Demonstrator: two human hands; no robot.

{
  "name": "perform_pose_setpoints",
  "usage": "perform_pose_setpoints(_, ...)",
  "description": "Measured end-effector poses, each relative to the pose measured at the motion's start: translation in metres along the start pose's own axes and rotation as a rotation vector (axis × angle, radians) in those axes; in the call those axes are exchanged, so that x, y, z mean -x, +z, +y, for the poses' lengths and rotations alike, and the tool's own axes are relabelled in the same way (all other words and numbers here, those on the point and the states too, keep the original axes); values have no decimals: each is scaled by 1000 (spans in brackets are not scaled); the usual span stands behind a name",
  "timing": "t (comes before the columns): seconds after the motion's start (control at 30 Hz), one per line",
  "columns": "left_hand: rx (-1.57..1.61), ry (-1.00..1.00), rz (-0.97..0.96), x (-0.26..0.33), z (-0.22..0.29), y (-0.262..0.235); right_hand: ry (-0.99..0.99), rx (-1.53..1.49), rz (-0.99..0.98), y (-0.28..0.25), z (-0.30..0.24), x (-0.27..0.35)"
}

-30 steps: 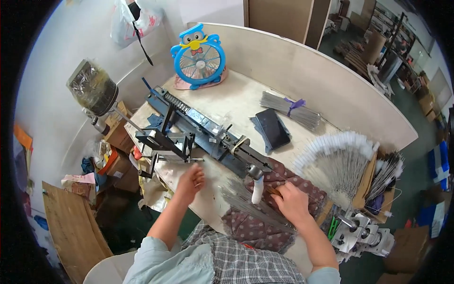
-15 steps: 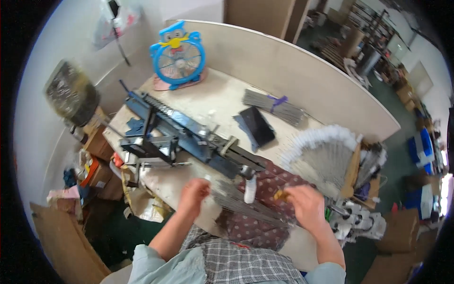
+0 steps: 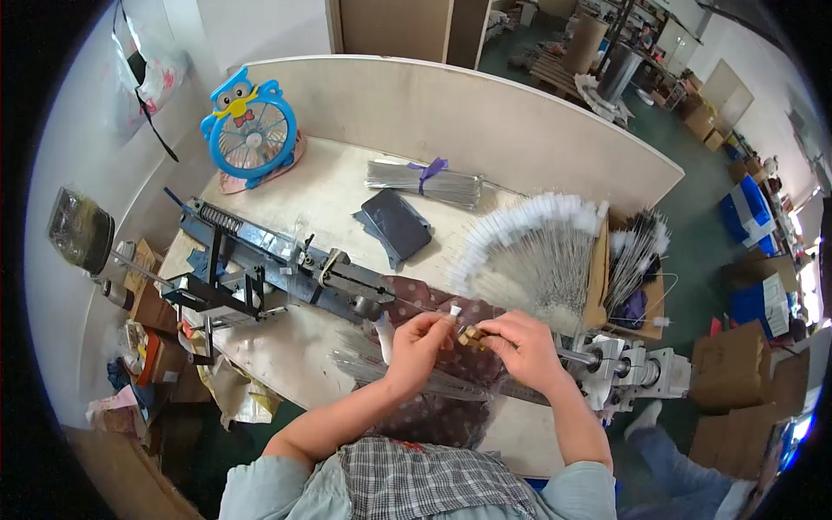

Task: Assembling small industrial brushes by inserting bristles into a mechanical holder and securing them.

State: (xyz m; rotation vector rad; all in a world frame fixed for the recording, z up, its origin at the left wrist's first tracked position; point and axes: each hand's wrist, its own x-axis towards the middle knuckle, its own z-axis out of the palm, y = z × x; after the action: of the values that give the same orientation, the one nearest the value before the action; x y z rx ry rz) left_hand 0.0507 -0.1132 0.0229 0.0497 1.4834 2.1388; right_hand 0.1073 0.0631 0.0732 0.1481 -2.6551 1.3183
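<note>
Over a brown polka-dot cloth (image 3: 433,416), my two hands are close together. My left hand (image 3: 414,354) is closed in a pinch, with a small white piece (image 3: 456,310) showing at its fingertips. Between the thumb and fingers of my right hand (image 3: 530,354) is a small brass-coloured fitting (image 3: 471,335), just beside the left fingertips. Below and left of the hands lie loose thin metal wires (image 3: 355,360). A long dark metal bench fixture (image 3: 286,260) stretches away to the far left, its round knob (image 3: 366,307) near my left hand.
White-tipped wires (image 3: 537,251) fan out at the right, beside a cardboard box (image 3: 598,273) of more. A silver machine (image 3: 641,373) stands at the right edge. Behind are a purple-tied wire bundle (image 3: 425,182), a dark flat object (image 3: 394,227) and a blue fan (image 3: 253,139). Someone's jean-clad leg (image 3: 685,459) shows lower right.
My left hand has moved right and my right hand slightly left, bringing them together. The white piece now shows at the left fingertips. The head view has shifted, and a leg appears lower right.
</note>
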Motion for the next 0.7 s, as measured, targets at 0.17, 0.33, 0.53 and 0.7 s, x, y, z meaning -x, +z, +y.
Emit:
perform_pose_setpoints(0.17, 106, 110, 217, 5, 7, -15, -277, 374, 194, 13, -23, -27)
perform_pose_setpoints(0.33, 220, -34, 194, 6, 14, -17, -239, 436, 126, 51, -13, -61)
perform_pose_setpoints(0.53, 118, -27, 93, 7, 14, -29, -28, 179, -70, 43, -17, -65)
perform_pose_setpoints(0.7, 191, -129, 52, -1, 18, -27, 50, 168, -49, 48, -20, -64)
